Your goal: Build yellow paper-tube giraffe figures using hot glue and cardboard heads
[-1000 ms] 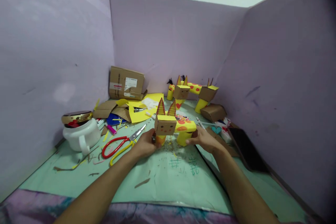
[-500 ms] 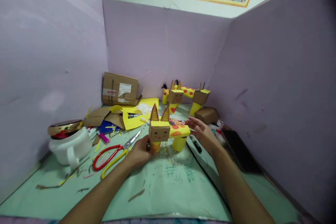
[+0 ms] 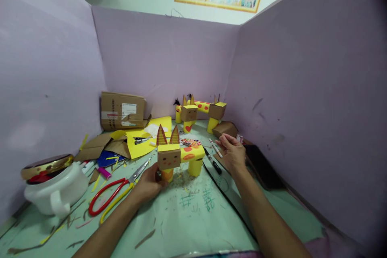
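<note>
A small toy giraffe [image 3: 192, 154] made of cardboard and spotted yellow paper stands on the table, its box head facing me with two pointed ears. My left hand [image 3: 151, 183] is closed around its front leg [image 3: 167, 175]. To the right of the toy, my right hand [image 3: 232, 151] hovers with thumb and fingers drawn together; whatever may be between them is too small or hidden to make out. A white marker [image 3: 215, 148] and a black pen [image 3: 213, 162] lie just left of that hand.
Two similar giraffes [image 3: 189, 113] stand at the back. On the left are red-and-yellow scissors [image 3: 109, 195], a white pot [image 3: 57, 187], paper scraps and a cardboard box [image 3: 122, 111]. A dark phone [image 3: 264, 167] lies right. Purple panels [image 3: 163, 56] enclose the table.
My right hand has moved away from the giraffe's rear to the right, and its spread fingers have closed. My left hand stays on the front leg. The view has shifted right.
</note>
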Available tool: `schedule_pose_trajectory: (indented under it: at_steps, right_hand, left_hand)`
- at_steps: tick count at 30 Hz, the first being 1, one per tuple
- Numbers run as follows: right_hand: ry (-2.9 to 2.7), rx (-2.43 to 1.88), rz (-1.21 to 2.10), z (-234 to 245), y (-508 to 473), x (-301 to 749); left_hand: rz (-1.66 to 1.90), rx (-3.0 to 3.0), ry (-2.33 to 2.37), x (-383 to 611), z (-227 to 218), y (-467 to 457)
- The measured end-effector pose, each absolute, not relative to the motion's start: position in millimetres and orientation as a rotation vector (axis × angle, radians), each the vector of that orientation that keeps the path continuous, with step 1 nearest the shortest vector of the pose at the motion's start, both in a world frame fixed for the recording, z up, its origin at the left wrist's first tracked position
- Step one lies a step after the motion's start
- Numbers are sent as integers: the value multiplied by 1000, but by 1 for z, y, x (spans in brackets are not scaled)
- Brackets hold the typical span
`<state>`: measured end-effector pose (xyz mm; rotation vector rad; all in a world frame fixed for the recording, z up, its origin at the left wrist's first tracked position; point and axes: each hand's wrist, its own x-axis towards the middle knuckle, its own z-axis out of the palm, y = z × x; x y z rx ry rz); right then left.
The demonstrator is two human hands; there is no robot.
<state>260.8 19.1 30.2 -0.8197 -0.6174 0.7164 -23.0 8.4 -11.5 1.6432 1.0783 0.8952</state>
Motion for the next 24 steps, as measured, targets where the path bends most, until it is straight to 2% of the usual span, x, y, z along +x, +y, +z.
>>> schedule_pose_trajectory:
  at_steps: [24]
  right_hand:
    - [-770,-952,737,40,6,251]
  left_hand:
    - [876,1665,1153,-19,8,-1]
